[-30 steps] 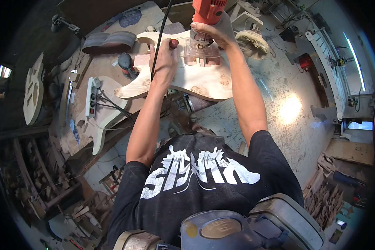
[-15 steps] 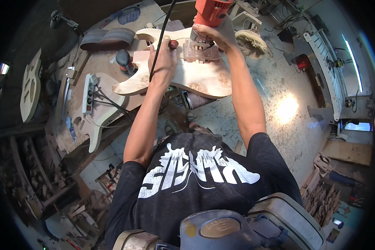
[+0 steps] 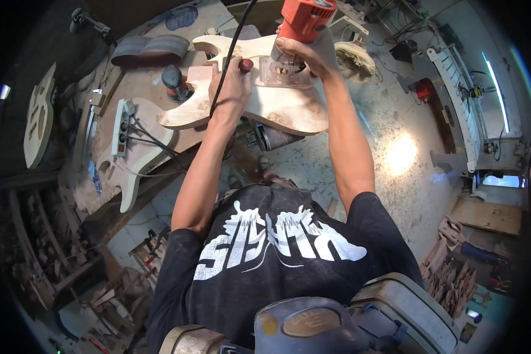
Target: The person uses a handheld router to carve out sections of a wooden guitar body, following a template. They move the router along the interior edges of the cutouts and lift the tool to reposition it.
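A pale wooden electric guitar body [image 3: 280, 105] lies across the bench edge in front of me. My right hand [image 3: 318, 56] is wrapped around a red trim router [image 3: 304, 23], held upright over the body. Its clear base [image 3: 271, 75] rests at the body's middle; the cutter is hard to make out. My left hand [image 3: 230, 91] is closed around a dark red knob [image 3: 246, 65] on the body's left part, with thumb and fingers beside it. A black cord [image 3: 235, 44] passes over that hand. Fingertips of the left hand are partly hidden.
Another guitar body [image 3: 137, 171] lies left, with a white power strip [image 3: 121, 127] and cables on it. A dark blue and red tool [image 3: 174, 82] and curled sanding belts [image 3: 149, 52] sit on the bench. Below its edge is a cylindrical sanding drum [image 3: 274, 137].
The red router has shifted slightly right, along with its clear base and my right hand. My left hand keeps its place at the knob. The whole view has turned a little.
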Available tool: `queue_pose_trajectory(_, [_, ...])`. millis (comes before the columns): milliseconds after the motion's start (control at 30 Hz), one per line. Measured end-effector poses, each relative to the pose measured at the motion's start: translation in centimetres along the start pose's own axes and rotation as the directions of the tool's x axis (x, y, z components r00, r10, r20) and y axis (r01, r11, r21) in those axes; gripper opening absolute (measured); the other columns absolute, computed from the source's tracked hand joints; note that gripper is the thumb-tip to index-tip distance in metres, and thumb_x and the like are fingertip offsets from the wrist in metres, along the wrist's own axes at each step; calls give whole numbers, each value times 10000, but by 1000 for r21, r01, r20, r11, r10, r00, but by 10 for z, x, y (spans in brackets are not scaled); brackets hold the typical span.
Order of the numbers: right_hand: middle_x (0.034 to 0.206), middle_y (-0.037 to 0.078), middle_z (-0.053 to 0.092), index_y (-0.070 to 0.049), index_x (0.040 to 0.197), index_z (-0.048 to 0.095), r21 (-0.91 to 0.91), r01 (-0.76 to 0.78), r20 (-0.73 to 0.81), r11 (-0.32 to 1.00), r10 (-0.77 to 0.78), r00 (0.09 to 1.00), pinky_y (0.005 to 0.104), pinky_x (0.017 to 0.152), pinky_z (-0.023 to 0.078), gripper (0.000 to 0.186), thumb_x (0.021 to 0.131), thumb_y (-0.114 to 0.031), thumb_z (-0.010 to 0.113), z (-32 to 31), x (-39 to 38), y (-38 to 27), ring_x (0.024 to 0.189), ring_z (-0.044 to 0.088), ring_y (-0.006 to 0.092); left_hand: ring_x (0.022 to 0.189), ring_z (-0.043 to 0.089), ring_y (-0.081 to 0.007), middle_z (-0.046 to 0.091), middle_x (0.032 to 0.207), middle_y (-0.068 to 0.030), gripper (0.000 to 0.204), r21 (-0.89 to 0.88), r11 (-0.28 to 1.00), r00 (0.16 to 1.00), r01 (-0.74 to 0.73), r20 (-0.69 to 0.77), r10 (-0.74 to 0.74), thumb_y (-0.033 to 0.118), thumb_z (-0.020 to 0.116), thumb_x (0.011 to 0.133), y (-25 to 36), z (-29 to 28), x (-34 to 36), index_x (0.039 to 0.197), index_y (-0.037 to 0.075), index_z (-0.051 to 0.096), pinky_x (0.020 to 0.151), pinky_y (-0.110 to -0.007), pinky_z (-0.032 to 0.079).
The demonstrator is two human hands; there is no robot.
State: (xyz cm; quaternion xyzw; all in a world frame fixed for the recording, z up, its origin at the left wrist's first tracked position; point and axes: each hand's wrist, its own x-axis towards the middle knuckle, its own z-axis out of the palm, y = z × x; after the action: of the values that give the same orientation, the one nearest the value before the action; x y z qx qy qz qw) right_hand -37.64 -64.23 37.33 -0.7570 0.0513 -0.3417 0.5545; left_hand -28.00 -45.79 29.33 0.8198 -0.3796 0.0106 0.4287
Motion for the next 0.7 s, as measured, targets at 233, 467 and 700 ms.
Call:
queue_pose_trajectory(233, [970, 68, 747, 10, 1070, 706, -70, -41, -6, 997, 41, 999, 291, 775, 577, 430, 733, -186, 889, 0, -9, -7, 860, 710, 136, 1021, 740, -345, 742, 1073, -209, 407, -36, 999, 1000, -11, 4, 11, 113, 716, 912, -7, 3, -6, 1296, 29, 611, 869, -427, 563])
queue_pose_trajectory(467, [965, 70, 747, 10, 1075, 709, 42, -62, 6, 997, 61, 998, 292, 764, 577, 443, 735, -209, 890, 4, -14, -32, 850, 710, 138, 1040, 743, -329, 751, 1079, -190, 415, -54, 998, 999, -38, -17, 38, 101, 726, 904, -7, 4, -11, 1298, 39, 612, 888, -414, 563])
queue_pose_trajectory(700, [955, 68, 736, 11, 1061, 691, -25, -27, 5, 999, 27, 1000, 291, 748, 574, 445, 735, -216, 890, -1, -7, -7, 834, 701, 141, 1052, 742, -336, 749, 1091, -211, 424, 0, 999, 998, -45, -32, 45, 124, 724, 912, -3, 3, -7, 1309, 34, 608, 886, -412, 568])
